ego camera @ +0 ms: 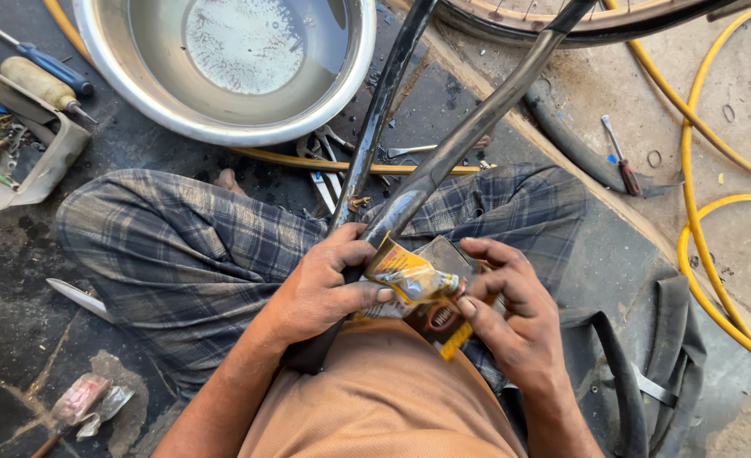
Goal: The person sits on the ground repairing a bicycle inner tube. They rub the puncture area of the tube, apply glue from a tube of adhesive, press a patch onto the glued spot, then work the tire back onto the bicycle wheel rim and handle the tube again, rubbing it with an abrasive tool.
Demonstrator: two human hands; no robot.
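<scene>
A small yellow tube [411, 278] lies low in the middle of the view, over the person's lap, its long axis running from ten o'clock down to four o'clock with the cap end at four. The left hand [320, 287] pinches the tube's crimped end between thumb and forefinger, while the right hand [511, 309], at three o'clock of the tube, closes its fingertips on the cap end, so both hands grasp it and the right is nearer the cap. A black inner tube [443, 153] runs up toward twelve o'clock past a steel basin [223, 127], and a yellow hose [714, 254] curls at three o'clock.
</scene>
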